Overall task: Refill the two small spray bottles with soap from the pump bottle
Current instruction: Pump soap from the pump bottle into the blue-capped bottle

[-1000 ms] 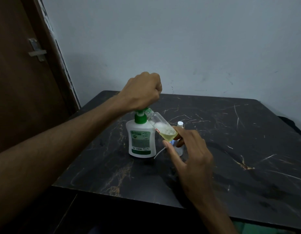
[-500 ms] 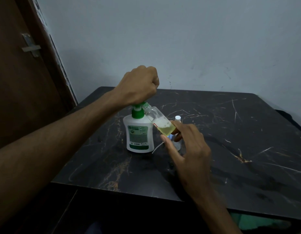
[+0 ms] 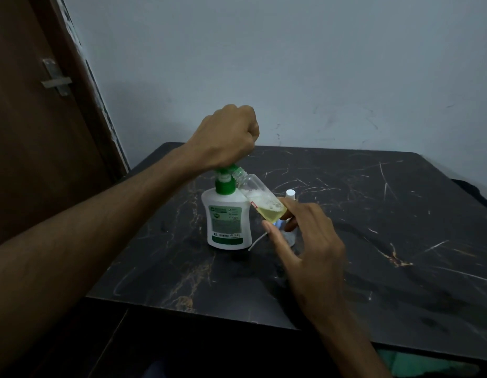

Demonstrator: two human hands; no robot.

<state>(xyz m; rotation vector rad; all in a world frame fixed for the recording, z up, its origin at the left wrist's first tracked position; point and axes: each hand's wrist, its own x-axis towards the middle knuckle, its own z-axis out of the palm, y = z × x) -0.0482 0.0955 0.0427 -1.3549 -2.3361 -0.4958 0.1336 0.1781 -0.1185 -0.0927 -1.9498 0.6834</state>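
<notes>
Head view is showing one white pump bottle [image 3: 228, 222] standing on the dark marble table [image 3: 386, 241]. The left hand [image 3: 226, 137], curled into a fist, is pressing on the green pump head [image 3: 225, 171]. The right hand [image 3: 307, 241] is pinching one tilted spray bottle [image 3: 260, 199], its open neck at the pump nozzle, yellowish soap inside. A second spray bottle [image 3: 290, 195], capped white, is standing at 3 o'clock of the pump bottle. Total: two spray bottles, one pump bottle.
</notes>
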